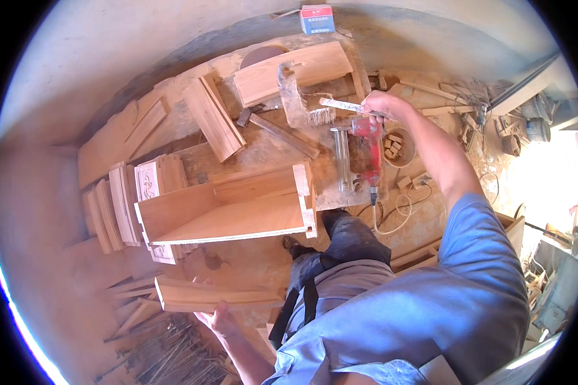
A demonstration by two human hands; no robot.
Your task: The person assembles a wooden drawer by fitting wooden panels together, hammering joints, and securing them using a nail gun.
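At the lower left, my left hand (pixel 219 319) grips a long wooden board (pixel 218 295) from its near edge, off the bench. My right hand (pixel 380 104) is closed around a flat, white-smeared stick (pixel 341 104), whose far end is over a cut-open plastic container (pixel 291 96) crusted with white glue. Below that hand lies a red nail gun (pixel 370 151) with a hose at its end. Between my hands, an open wooden drawer box (pixel 231 215) rests at the bench's near edge.
Loose boards (pixel 215 119) and a wood strip (pixel 284 136) lie on the dusty bench. Stacked drawer fronts (pixel 149 179) stand left. A bowl of wood blocks (pixel 395 147) is right of the nail gun. A red-and-blue box (pixel 318 20) sits at the back. Metal rods (pixel 173 353) cover the floor lower left.
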